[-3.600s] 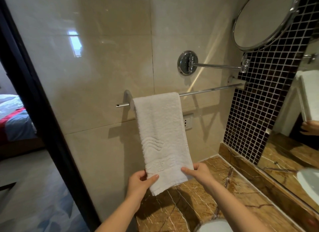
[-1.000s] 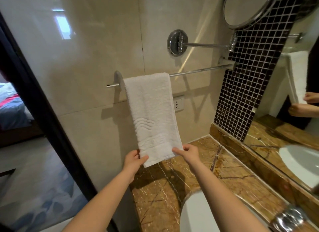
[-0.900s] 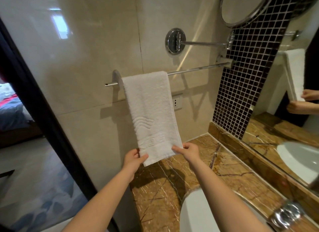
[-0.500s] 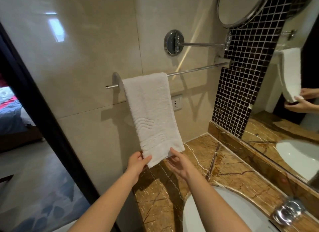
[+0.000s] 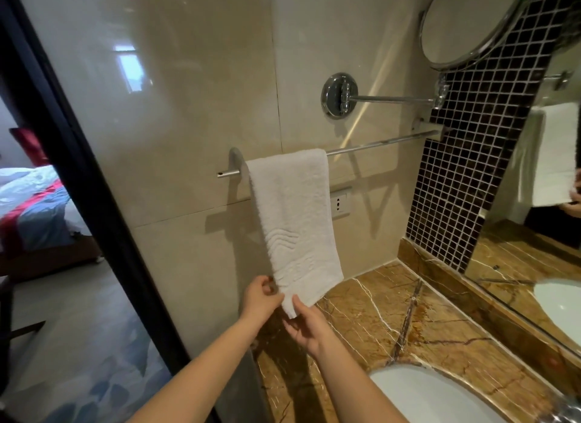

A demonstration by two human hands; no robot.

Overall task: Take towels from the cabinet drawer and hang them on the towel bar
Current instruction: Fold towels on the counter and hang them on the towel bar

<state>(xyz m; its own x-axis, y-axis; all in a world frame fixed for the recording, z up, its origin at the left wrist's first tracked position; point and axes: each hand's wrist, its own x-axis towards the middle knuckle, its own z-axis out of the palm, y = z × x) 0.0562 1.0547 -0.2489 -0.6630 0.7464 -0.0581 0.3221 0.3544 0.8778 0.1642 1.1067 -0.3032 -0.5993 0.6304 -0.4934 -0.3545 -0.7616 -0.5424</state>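
The marble counter [image 5: 408, 322] lies at the right, under the beige wall [image 5: 188, 108]. On this wall the towel bar [image 5: 377, 144] runs from left to far right. The white towel [image 5: 292, 221] hangs over its left end as a narrow strip, and its lower part slants to the right. The left hand [image 5: 259, 300] pinches the lower left edge with curled fingers. The right hand [image 5: 306, 325], palm up, pinches the bottom corner just beside it. To do this step well, I would pull gently straight down. A sideways pull may slide the towel off the bar's open left end.
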